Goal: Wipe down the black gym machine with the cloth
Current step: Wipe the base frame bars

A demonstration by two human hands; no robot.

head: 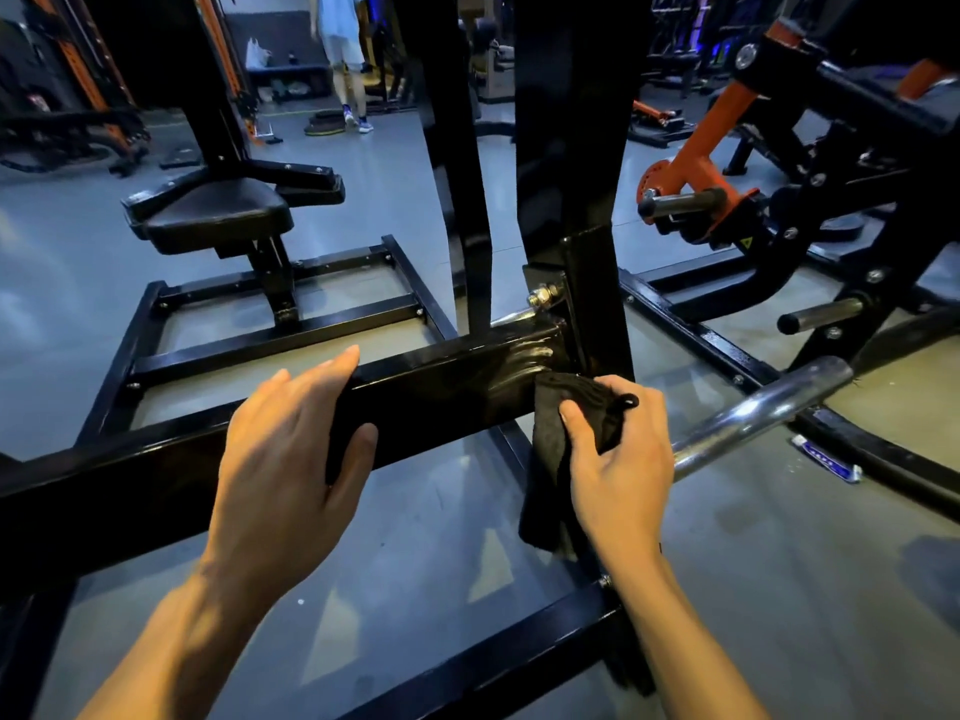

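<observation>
Cloth [566, 449] clamped in right hand [618, 459] against machine beam [441, 387]; left hand [291, 439] grips beam.

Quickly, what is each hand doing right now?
Left hand: closed around the black beam, gripping it.
Right hand: closed on the black cloth, pressing it to the beam.

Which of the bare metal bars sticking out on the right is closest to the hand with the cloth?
The long chrome bar just beside the right hand; the two short pegs sit farther back.
</observation>
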